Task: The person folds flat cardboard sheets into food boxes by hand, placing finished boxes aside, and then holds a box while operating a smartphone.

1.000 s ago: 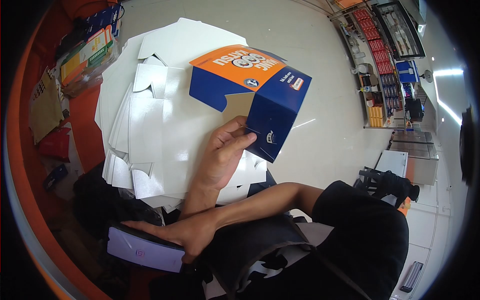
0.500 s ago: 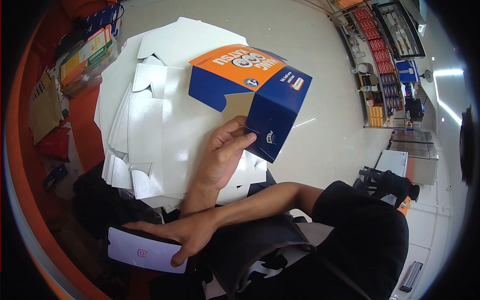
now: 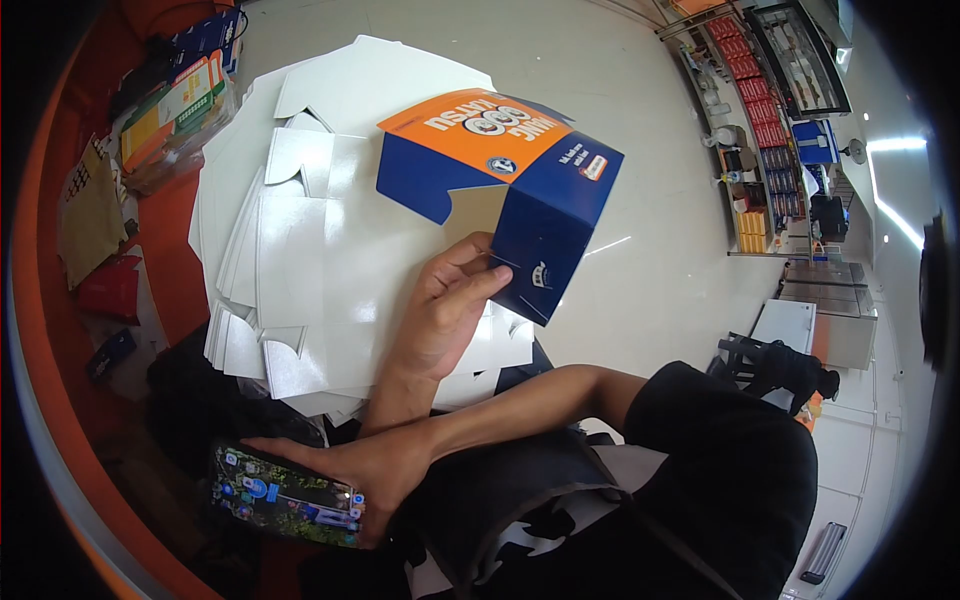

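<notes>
My left hand (image 3: pixel 450 300) pinches the lower flap of a blue and orange printed carton (image 3: pixel 560 210) between thumb and fingers. The carton is partly folded, with a curved cut-out at its near side. Beneath it lies a stack of flat white card blanks (image 3: pixel 340 260). Reaching across my body, my right hand (image 3: pixel 375 475) grips a phone (image 3: pixel 285 500) at its right end, with a finger along the upper edge. The phone's screen shows icons over a dark picture. My right thumb is near the lower right edge, its tip hard to see.
Plastic-wrapped packages (image 3: pixel 180 110), a brown paper bag (image 3: pixel 90 215) and a red packet (image 3: pixel 108 290) are at the left. Shelves of red boxes (image 3: pixel 745 85) stand at the upper right. A black chair (image 3: pixel 770 370) is at the right.
The phone's screen has gone from a pale page with a logo to a dark picture with icons. My right thumb has moved off the screen. The left hand and carton are almost unchanged.
</notes>
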Motion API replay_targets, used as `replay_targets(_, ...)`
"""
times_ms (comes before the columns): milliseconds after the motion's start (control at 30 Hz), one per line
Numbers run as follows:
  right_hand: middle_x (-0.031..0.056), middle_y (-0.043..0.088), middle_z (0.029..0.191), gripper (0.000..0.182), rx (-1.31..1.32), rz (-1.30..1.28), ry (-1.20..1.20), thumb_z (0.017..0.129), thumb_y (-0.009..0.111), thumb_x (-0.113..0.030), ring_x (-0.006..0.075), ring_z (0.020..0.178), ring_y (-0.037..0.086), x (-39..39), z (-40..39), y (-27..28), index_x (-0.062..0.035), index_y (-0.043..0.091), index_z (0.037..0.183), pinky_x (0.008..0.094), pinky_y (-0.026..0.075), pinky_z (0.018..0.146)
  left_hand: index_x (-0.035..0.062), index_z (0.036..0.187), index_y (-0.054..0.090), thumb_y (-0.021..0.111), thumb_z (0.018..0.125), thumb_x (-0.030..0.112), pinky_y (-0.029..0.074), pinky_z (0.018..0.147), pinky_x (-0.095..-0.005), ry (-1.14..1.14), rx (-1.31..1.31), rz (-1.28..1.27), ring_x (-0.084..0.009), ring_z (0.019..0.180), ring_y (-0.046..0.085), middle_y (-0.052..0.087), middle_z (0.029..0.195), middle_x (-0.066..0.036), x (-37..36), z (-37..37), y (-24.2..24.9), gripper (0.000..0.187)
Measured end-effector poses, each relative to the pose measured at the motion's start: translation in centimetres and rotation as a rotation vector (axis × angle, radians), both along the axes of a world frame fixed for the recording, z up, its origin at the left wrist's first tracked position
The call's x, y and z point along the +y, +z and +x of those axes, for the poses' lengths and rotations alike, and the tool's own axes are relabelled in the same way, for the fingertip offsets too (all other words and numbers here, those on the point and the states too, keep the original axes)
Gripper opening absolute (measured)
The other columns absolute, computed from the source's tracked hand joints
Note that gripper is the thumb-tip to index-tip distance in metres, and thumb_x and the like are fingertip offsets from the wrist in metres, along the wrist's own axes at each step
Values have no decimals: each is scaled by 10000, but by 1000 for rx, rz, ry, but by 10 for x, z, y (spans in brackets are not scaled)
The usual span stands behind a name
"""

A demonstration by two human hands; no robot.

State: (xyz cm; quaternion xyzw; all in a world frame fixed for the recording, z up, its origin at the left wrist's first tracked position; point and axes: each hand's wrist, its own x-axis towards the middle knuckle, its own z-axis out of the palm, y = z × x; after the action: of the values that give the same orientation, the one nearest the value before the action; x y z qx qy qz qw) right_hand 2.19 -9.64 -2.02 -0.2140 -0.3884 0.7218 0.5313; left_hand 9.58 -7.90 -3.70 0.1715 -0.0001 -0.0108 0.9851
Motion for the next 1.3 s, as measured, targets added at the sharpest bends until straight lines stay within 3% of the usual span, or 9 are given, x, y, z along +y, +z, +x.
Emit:
replay_targets(200, 200, 395, 1480, 1439, 13, -52, 69, 644, 848, 39, 263, 1306, 465, 0, 3, 1, -115, -271, 1536, 342, 445, 1019, -33, 1227, 597, 572, 938, 18, 413, 1000, -305, 4, 14, 1, -130, 1077, 613, 690, 1130, -89, 0, 0, 0, 294)
replay_targets(400, 207, 358, 1503, 1443, -140, 62, -40, 643, 858, 26, 283, 1346, 432, -1, -2, -6, -108, -267, 1537, 359, 407, 1067, -33, 1230, 595, 567, 940, 14, 414, 1000, -305, 7, 11, -7, -129, 1075, 612, 687, 1134, -86, -1, 0, 1, 295)
replay_targets(500, 209, 401, 1466, 1374, -41, 79, -74, 698, 827, 20, 272, 1309, 476, 0, 2, 0, -105, -249, 1543, 357, 442, 1036, -32, 1224, 595, 568, 941, 13, 416, 996, -303, 8, 10, -4, -125, 1071, 611, 685, 1131, -83, 0, 0, 0, 288)
replay_targets(600, 185, 509, 1322, 1299, 86, -153, 95, 739, 803, 11, 250, 1157, 568, -1, 11, 10, -100, -205, 1551, 327, 508, 940, -31, 1220, 596, 569, 941, 11, 419, 990, -298, 6, 13, 1, -121, 1067, 610, 684, 1124, -80, -1, 0, 0, 283)
replay_targets(800, 192, 517, 1289, 1132, 102, -57, -32, 820, 704, 27, 243, 1122, 589, -2, -1, -2, -92, -149, 1554, 330, 526, 910, -26, 1216, 597, 570, 941, 5, 423, 979, -291, 12, 25, -3, -120, 1061, 611, 685, 1117, -82, 0, -1, 0, 279)
replay_targets(1100, 210, 477, 1337, 1060, 66, -32, -11, 828, 657, 37, 276, 1219, 528, -1, 3, 2, -90, -102, 1557, 358, 495, 966, -23, 1218, 599, 568, 940, 3, 414, 990, -294, 16, 41, -1, -124, 1064, 610, 687, 1119, -82, -1, 0, 2, 280)
replay_targets(1200, 213, 468, 1355, 1107, 25, -7, -51, 803, 677, 39, 271, 1229, 524, -1, -2, -6, -93, -124, 1556, 363, 496, 964, -22, 1222, 599, 571, 939, 3, 410, 990, -291, 12, 35, -2, -124, 1060, 609, 688, 1116, -80, 0, 0, 0, 285)
replay_targets(1300, 191, 386, 1466, 1206, 61, -50, 56, 781, 686, 74, 254, 1307, 458, -2, 2, -4, -96, -224, 1554, 351, 443, 1019, -19, 1227, 600, 574, 938, 5, 409, 985, -288, 13, 28, 6, -122, 1051, 610, 690, 1110, -78, -1, 1, -1, 291)
